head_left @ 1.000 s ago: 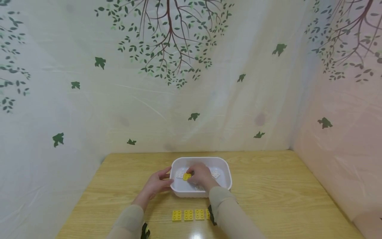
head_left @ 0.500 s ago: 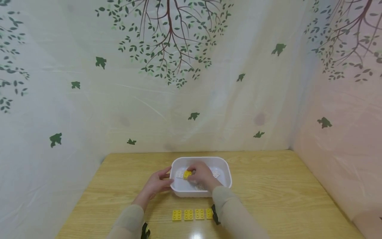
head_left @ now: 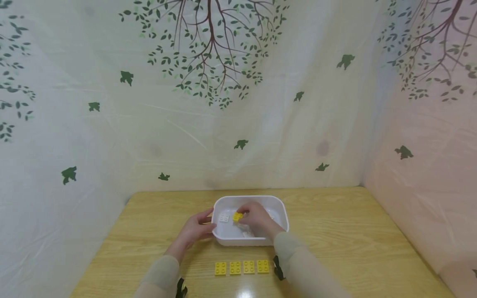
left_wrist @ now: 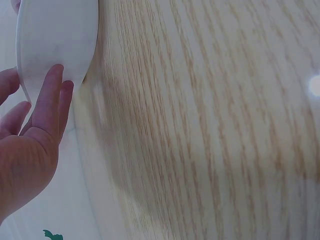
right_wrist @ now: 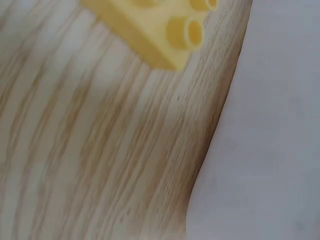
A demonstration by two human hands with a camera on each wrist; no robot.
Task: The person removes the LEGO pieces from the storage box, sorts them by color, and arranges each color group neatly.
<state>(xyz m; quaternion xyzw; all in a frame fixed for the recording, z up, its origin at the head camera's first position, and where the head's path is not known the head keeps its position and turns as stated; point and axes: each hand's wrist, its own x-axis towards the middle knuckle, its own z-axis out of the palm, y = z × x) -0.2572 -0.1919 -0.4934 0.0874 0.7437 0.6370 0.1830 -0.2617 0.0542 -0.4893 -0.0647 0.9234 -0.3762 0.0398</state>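
Note:
My right hand (head_left: pixel 255 216) reaches into a white plastic bin (head_left: pixel 225 238) and pinches a yellow toy brick (head_left: pixel 237 217) between thumb and fingers. White bricks (head_left: pixel 224 218) lie in the bin, partly hidden by this hand. My left hand (head_left: pixel 197 227) rests against the bin's left end with its fingers extended. In the left wrist view, those fingers (left_wrist: pixel 47 102) lie along the outer wall of the bin (left_wrist: pixel 60 35). The right hand itself is out of sight in the right wrist view, where a studded yellow brick (right_wrist: pixel 145 27) shows close up beside the bin wall (right_wrist: pixel 260 125).
Several yellow bricks (head_left: pixel 235 268) stand in a row on the wooden table (head_left: pixel 346 240), on the near side of the bin. The right forearm (head_left: pixel 302 256) passes just right of that row. A leaf-patterned curtain (head_left: pixel 186 136) hangs behind the table.
My right hand has shifted slightly right within the bin, carrying the yellow brick away from the white one. Its forearm moved right, uncovering the row's rightmost brick. The left hand stays put.

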